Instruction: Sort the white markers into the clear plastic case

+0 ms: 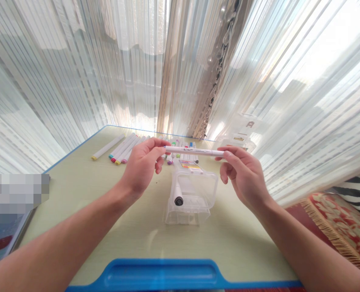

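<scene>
A white marker [195,151] is held level between my two hands, above a clear plastic case. My left hand [145,164] pinches its left end, where a bit of blue shows at the fingertips. At the opposite end, my right hand [243,170] grips it between thumb and forefinger. Below it, the clear case [201,190] lies on the table with its open side toward me. Inside the case rests one marker with a black end cap [178,200]. Behind my hands, several white markers with coloured ends [127,148] lie in rows, partly hidden by my fingers.
The pale table [95,219] has a blue rim and a blue recessed tray [161,273] at its front edge. Another clear container [239,136] stands at the back right. Striped sheer curtains [131,73] hang close behind the table. A patterned, fringed cloth [344,227] lies at right.
</scene>
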`<state>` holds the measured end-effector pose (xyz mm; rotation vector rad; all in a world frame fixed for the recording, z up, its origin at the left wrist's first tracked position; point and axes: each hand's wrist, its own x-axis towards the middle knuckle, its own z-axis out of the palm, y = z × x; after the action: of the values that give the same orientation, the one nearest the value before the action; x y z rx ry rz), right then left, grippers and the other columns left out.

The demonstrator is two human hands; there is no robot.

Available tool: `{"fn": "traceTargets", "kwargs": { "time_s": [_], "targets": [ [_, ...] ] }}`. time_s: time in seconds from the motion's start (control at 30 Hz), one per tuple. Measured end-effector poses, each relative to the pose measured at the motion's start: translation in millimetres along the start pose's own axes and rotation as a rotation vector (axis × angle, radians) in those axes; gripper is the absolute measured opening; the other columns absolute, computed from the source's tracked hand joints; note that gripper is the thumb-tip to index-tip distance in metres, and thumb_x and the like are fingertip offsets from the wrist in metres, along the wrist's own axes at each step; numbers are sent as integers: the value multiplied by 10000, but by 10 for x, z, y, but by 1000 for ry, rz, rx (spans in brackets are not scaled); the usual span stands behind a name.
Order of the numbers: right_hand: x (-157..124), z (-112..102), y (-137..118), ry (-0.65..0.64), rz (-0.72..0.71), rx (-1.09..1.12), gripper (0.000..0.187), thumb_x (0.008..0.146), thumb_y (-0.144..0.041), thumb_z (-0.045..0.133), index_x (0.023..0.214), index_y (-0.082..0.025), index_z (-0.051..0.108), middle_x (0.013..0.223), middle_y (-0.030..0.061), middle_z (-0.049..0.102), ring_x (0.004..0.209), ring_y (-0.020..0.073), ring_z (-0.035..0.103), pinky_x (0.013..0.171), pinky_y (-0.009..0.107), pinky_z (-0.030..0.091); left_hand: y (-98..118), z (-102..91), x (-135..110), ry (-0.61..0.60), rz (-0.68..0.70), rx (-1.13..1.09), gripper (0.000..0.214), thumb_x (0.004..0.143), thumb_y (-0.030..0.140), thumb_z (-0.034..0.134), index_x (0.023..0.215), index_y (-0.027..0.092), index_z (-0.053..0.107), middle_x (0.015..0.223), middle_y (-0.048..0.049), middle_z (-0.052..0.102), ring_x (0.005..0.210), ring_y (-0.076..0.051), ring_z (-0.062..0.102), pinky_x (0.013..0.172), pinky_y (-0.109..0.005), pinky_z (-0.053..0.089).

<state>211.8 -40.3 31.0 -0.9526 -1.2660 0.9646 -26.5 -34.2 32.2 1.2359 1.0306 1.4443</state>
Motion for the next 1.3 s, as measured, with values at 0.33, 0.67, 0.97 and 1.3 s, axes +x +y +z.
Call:
{"fn": "traceTargets", "kwargs": {
  "time_s": [0.33,0.67,0.97,1.3],
  "targets": [
    [-15,6,-5,1,-29,-9,114,896,-274,680,944,-184,732,806,6,688,403,54,514,363,219,376,-4,-7,-1,-7,13,41,128,820,216,608,908,156,680,615,13,544,486,-90,442,460,-227,350],
    [10,3,14,-8,44,-26,168,864,-314,699,951,-171,703,823,17,704,397,63,527,348,218,388,45,31,-40,12,81,30,123,848,202,599,925,150,680,714,-12,617,480,-73,463,448,-223,354],
    [-1,22,130,-85,250,-108,258,827,-377,722,956,-156,691,777,24,726,407,71,506,356,216,400,133,54,-149,-165,131,-92,162,853,257,720,997,183,738,717,-16,682,501,-71,439,470,-234,297],
    [-9,51,150,-128,322,-121,264,842,-400,692,966,-167,693,598,-19,636,422,105,511,392,224,402,191,8,-188,-289,89,-300,382,788,321,577,1034,145,810,901,-132,781,657,-178,576,533,-288,336]
  ]
}}
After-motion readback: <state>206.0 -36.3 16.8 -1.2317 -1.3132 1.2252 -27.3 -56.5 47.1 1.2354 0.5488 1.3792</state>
